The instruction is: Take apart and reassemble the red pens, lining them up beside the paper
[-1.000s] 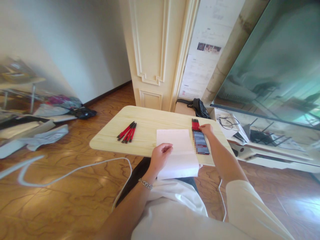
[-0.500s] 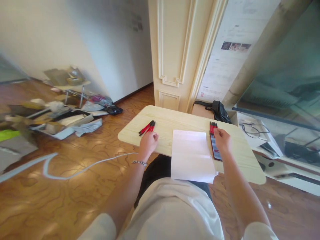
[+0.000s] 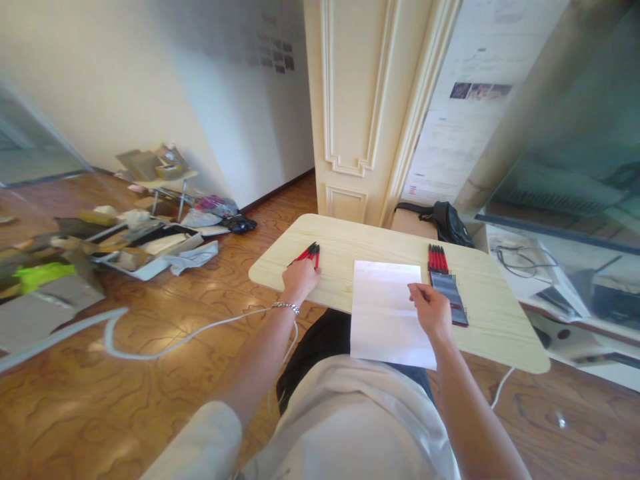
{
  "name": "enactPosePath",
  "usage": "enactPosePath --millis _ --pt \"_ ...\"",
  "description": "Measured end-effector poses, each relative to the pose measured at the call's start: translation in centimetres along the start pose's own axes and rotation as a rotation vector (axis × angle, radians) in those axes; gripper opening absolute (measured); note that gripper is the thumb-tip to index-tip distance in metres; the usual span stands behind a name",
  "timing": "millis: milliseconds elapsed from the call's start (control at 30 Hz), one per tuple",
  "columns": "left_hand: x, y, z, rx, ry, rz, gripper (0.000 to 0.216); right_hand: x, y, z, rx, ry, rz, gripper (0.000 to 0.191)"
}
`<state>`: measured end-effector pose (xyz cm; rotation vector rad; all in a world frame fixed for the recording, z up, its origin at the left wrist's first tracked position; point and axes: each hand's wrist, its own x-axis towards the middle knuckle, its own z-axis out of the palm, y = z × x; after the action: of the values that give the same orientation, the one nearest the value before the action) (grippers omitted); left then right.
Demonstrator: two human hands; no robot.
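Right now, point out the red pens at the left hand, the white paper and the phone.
Red pens (image 3: 317,257), head view: the rightmost one's red barrel.
White paper (image 3: 383,317), head view: the sheet's bare middle.
Phone (image 3: 449,292), head view: its dark upward face.

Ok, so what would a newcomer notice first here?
Probably the white paper, overhanging the near edge of the table, with the right hand at its right side. Next, the bunch of red pens at the left hand and the row of red pens beyond the phone at right.
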<state>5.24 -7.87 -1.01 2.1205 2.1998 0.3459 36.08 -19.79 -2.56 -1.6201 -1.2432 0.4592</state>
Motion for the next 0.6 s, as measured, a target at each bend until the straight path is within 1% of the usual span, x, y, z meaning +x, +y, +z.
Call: enactPosePath --millis 167,267,367,433,500,600 --pt "1.0 0.7 -0.3 0.043 -0.064 -0.005 0.032 -0.4 0.5 0.2 0.025 -0.013 0.017 0.051" --pt "1.4 0.9 -0.6 0.043 -0.088 0.004 0.032 -0.7 0.5 0.1 0.018 -0.009 0.013 0.054" --pt "1.2 0.9 -0.9 0.019 -0.103 0.033 0.034 -1.0 0.3 0.0 0.021 0.005 0.005 0.051" --pt "0.5 1.1 -1.1 -0.009 -0.114 0.08 0.037 -1.3 0.3 0.0 0.033 0.008 0.01 0.049" --pt "-0.7 1.9 -1.1 -0.043 -0.117 0.144 0.043 -1.6 0.2 0.0 0.046 -0.002 0.018 0.048" --pt "-3.4 4.1 -0.7 -0.112 -0.066 0.211 0.041 -1.9 0.3 0.2 0.061 -0.024 0.031 0.048"
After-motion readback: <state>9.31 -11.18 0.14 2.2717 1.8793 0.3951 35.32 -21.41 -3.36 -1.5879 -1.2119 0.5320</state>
